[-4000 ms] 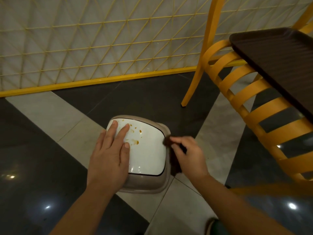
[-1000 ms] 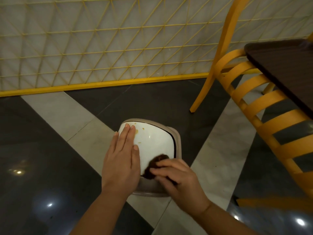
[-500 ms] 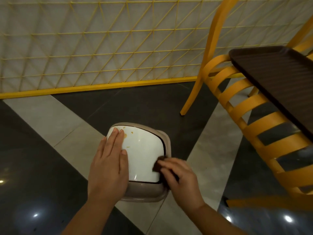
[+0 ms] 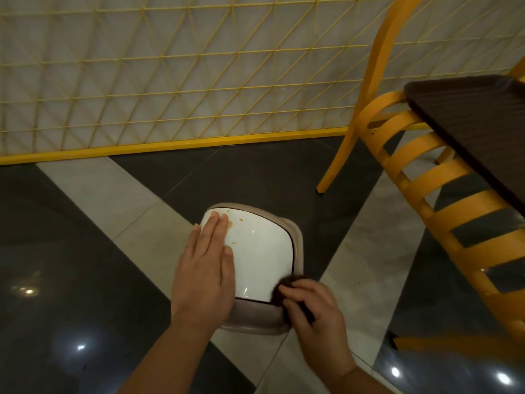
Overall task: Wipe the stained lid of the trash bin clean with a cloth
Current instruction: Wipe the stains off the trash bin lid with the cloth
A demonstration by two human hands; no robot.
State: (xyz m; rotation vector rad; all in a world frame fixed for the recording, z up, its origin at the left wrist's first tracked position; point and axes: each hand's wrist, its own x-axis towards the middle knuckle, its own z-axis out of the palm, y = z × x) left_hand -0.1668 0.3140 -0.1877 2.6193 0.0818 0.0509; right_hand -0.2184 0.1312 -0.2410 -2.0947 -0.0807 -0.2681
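Two bare forearms in frame, no sleeves visible up to frame edge. Left hand (image 4: 203, 273): no ring, no watch, no glove; nails short, unpainted. Right hand (image 4: 315, 315): also bare, no glove; wrist below it shows no band or watch. Light hair on right forearm, just below wrist. No clothing visible near either arm. Rest of body out of frame.
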